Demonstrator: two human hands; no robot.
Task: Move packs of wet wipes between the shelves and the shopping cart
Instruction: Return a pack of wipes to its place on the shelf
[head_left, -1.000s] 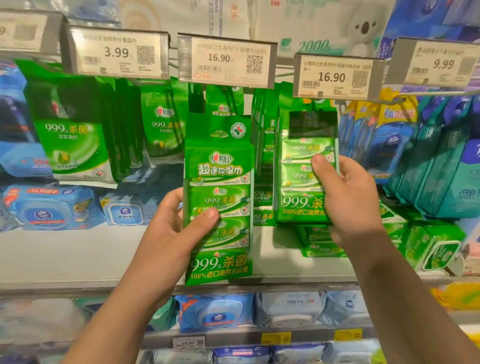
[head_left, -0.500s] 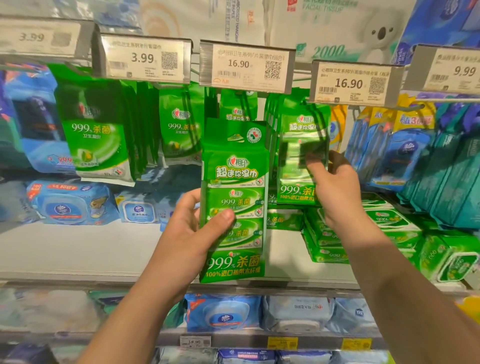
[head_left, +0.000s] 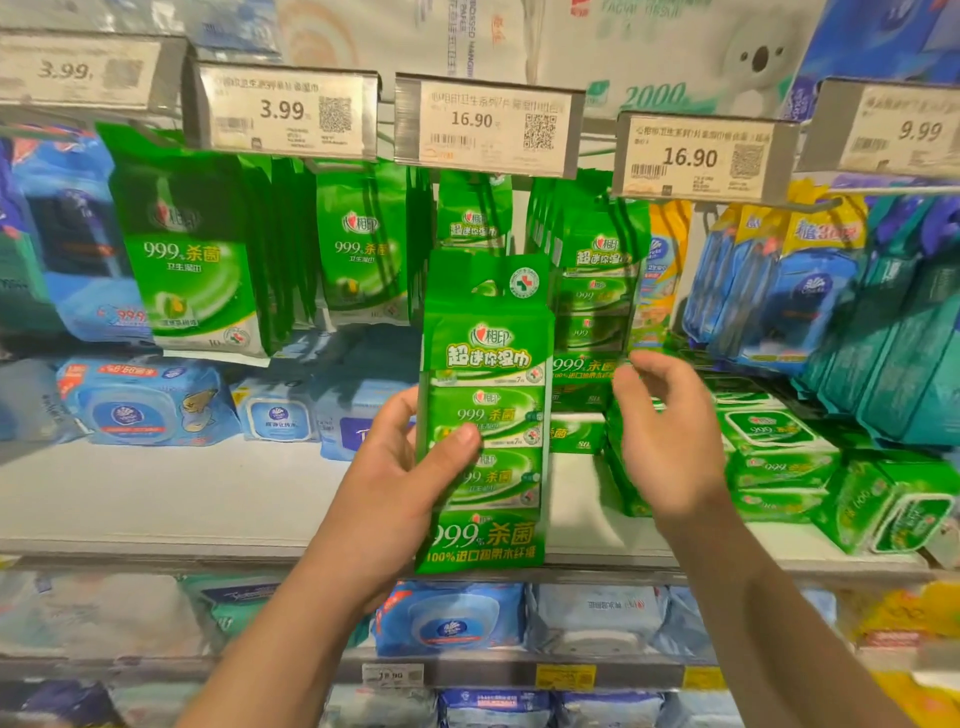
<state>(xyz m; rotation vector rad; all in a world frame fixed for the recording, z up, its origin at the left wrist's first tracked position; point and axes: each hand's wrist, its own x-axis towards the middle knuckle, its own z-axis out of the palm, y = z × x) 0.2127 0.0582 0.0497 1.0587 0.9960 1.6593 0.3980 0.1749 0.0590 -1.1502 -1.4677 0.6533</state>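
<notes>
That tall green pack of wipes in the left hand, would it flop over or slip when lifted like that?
Probably fairly stiff: the green multipack stands upright though the left hand grips only its lower half. Its glossy film looks slippery, so the thumb across the front likely matters. It seems light, since one hand carries it while the right hand holds nothing.

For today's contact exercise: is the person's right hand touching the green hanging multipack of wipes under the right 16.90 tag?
Apart. The head view shows the right hand open and empty, lying below and right of the hanging multipack, with stock visible between.
</notes>
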